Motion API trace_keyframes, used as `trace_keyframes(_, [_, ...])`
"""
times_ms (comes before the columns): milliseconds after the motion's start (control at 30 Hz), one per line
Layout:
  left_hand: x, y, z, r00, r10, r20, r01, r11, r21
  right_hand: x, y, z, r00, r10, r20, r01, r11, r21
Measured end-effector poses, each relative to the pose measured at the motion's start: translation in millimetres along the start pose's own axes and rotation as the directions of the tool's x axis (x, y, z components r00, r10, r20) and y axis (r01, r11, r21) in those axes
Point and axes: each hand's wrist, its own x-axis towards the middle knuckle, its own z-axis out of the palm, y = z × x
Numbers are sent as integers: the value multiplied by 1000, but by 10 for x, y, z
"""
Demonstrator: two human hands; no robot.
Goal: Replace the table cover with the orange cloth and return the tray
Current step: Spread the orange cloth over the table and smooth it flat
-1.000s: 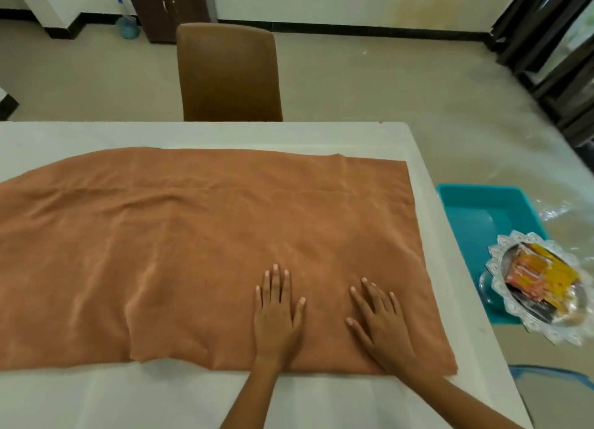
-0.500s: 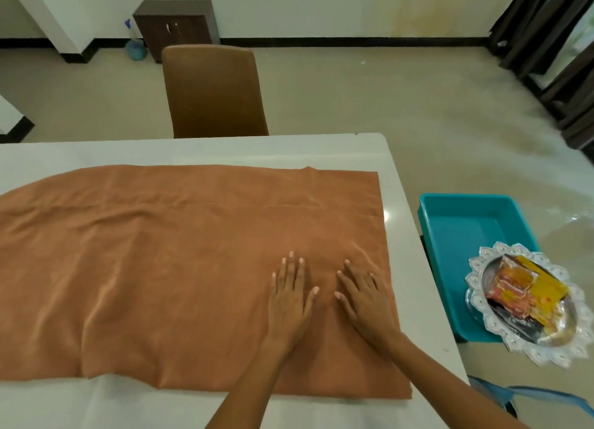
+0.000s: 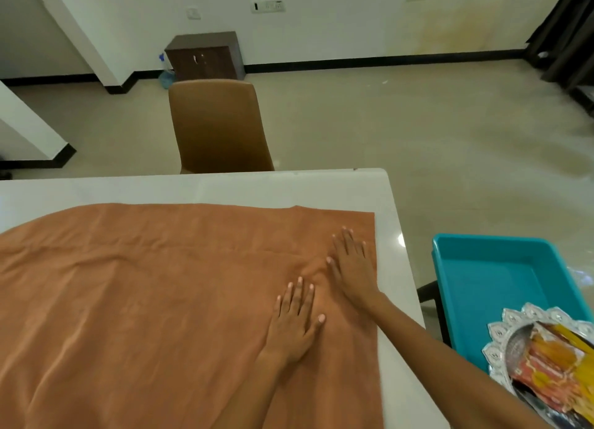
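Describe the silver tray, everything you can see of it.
The silver tray sits at the lower right, off the white table, resting on the near corner of a teal plastic bin. It looks like shiny metal, with a scalloped, embossed, lace-like rim. Its bowl holds red, orange and yellow packets, whose contents cannot be read. The picture's edge cuts off its right part. Neither hand touches it.

The soft orange cloth (image 3: 160,300) lies spread flat over my white table (image 3: 289,187), faintly creased, its right edge just short of the table's right edge. The scalloped silver tray (image 3: 501,335) of bright packets sits off that edge.
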Motion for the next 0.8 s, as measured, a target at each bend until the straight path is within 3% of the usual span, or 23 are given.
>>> trace_keyframes(200, [14,-7,29,998,1,69,-4,999,36,412,167,28,977,213,27,-214,974,68])
trace_keyframes(267, [27,10,27,991,2,132,-2,1000,0,396,176,-3,983,185,23,-186,976,113])
trace_keyframes(333, [4,24,-8,986,-5,166,13,999,-44,333,109,-87,986,137,-90,-112,964,242])
trace_keyframes(433, [-14,11,-38,996,70,46,-64,990,-126,230,-76,-280,963,198,-183,-77,852,518])
trace_keyframes(500, [-53,3,-108,995,82,53,-65,964,-257,159,-124,-318,966,184,-183,-48,819,571])
trace_keyframes(600, [-134,-25,-136,996,82,43,-71,974,-215,72,-54,-280,972,178,-151,-74,849,522])
trace_keyframes(633, [-163,-40,-130,997,79,21,-75,986,-151,89,6,-244,977,185,-109,-118,885,450])
trace_keyframes(733, [-185,-25,-128,991,44,125,-31,994,-101,234,161,-128,992,117,45,-120,989,82])
trace_keyframes(800, [-171,-19,-95,993,42,109,-31,994,-105,319,180,-103,986,156,55,-158,987,24])
